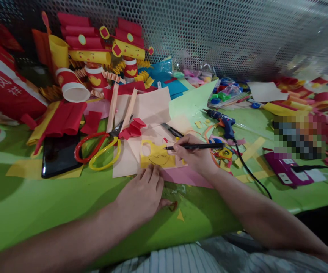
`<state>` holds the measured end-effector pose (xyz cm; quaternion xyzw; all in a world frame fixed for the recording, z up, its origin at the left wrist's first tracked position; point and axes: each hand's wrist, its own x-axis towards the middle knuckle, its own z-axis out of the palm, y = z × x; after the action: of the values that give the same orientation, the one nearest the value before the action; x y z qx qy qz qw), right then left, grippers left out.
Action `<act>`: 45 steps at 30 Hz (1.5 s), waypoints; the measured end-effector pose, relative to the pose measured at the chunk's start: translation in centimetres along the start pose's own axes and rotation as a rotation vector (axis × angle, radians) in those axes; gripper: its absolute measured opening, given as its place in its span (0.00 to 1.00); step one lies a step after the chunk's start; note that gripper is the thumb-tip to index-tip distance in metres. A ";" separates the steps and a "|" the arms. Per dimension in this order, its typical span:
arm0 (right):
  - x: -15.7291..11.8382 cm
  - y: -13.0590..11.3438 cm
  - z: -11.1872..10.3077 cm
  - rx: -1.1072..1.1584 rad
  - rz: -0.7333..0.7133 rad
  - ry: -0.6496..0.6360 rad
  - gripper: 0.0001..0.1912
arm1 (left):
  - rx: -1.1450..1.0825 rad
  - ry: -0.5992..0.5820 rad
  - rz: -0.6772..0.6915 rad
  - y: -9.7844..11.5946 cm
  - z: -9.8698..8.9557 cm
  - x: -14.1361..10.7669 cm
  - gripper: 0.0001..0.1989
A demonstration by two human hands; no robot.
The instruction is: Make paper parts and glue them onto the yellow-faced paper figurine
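A small yellow paper piece lies on pale pink sheets, with a curved ingot-like outline drawn on it in black and a round hole cut near its upper left. My left hand rests flat, its fingertips on the paper's lower edge and its thumb out to the side. In my right hand is a black pen, gripped between thumb and fingers, its tip pointing left at the paper's upper right part. Scissors with red and yellow handles lie left of the paper.
A black phone lies at the left. Paper-cup figures with red hats stand behind. A blue glue gun, paper scraps and a purple power strip occupy the right. A metal mesh rises behind the green table.
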<state>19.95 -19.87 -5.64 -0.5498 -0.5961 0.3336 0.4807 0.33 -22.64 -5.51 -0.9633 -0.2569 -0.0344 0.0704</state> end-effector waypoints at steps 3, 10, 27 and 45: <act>0.3 0.0 -1.0 0.020 -0.031 0.080 0.10 | 0.000 0.021 0.001 0.0 0.0 -0.1 0.28; 0.8 -0.1 -1.8 -0.140 -0.121 0.079 0.09 | 0.001 0.018 0.006 0.0 0.2 -0.1 0.29; 1.7 0.6 -2.7 -0.971 -0.345 -0.001 0.20 | -0.007 0.081 0.037 -0.8 -0.3 0.6 0.21; -0.3 -1.7 -0.7 -1.037 -0.366 -0.407 0.24 | 0.021 0.071 -0.466 -4.4 -0.6 2.3 0.15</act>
<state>19.99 -20.51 -3.89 -0.5264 -0.8469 0.0088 0.0748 0.14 -17.79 -4.17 -0.8755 -0.4698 -0.0806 0.0797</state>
